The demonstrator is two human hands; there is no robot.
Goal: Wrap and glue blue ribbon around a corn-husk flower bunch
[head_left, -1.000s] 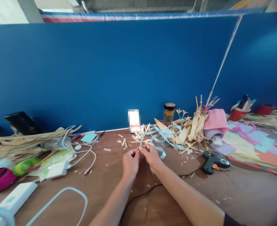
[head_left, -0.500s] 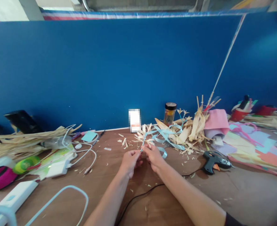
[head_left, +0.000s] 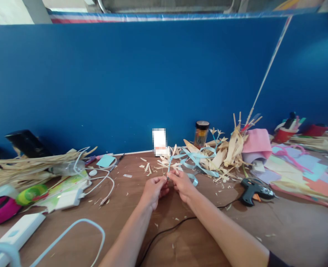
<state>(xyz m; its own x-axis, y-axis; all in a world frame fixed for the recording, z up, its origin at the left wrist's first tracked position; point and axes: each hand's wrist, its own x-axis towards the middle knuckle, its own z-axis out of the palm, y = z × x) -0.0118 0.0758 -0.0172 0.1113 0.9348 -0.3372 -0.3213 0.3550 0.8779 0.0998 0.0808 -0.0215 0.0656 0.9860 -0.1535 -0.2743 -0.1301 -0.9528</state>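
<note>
In the head view my left hand (head_left: 155, 189) and my right hand (head_left: 183, 185) meet at the middle of the table. Thumb and fingers of both are pinched around a thin stem (head_left: 169, 165) wrapped in light blue ribbon. The stem stands roughly upright, and pale dried husk petals (head_left: 174, 151) show near its top. My fingers hide its lower end. Loose light blue ribbon (head_left: 199, 165) lies in loops just beyond my right hand, and whether it joins the stem I cannot tell.
A black glue gun (head_left: 255, 193) lies at the right, its cord running beneath my forearms. Dried husks (head_left: 233, 150) and a lidded jar (head_left: 201, 134) stand behind. To the left are white cables (head_left: 108, 181), a power strip (head_left: 22, 231) and more husks (head_left: 41, 167).
My hands stay pinched on the stem in nearly the same place. The petals and stem have shifted slightly, and the fingers have moved only a little.
</note>
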